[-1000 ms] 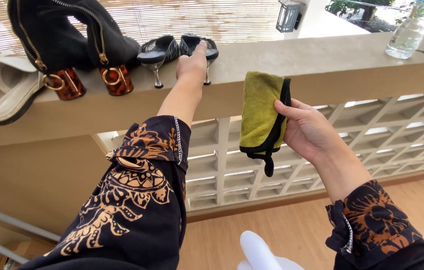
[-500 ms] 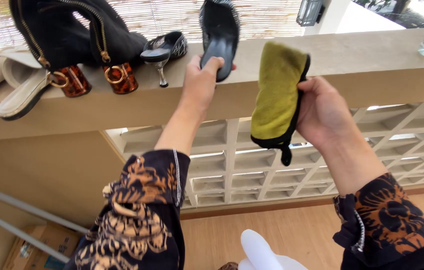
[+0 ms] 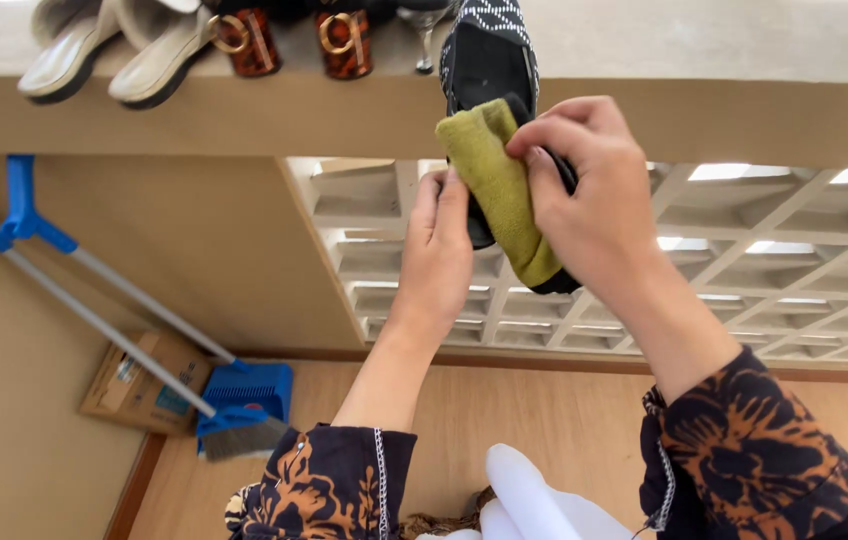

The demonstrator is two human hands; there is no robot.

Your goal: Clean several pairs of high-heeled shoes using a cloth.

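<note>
Long beige ledge (image 3: 724,110) across the top, above a wall of white lattice blocks (image 3: 774,290). Wooden floor (image 3: 564,420) below. Leaning at left, blue broom (image 3: 244,415) and blue dustpan (image 3: 254,385) on long handles, beside a cardboard box (image 3: 144,385). Up on the ledge, pale flat sandals (image 3: 109,50) at left, then two brown mottled boot heels (image 3: 294,40) with gold rings, a thin metal heel just beside them.

Held up in front of the ledge, roughly centre frame: black slipper shoe (image 3: 489,70) with a dotted white pattern at its upper end, sole side facing the camera. Left hand (image 3: 439,255) wrapped around the lower part of the shoe, fingers closed on it from the left. Right hand (image 3: 594,210) pinching a folded yellow-green cloth (image 3: 499,185) with black trim, fingers pressed together, cloth lying against the shoe. Dark sleeves with orange print on both arms.
</note>
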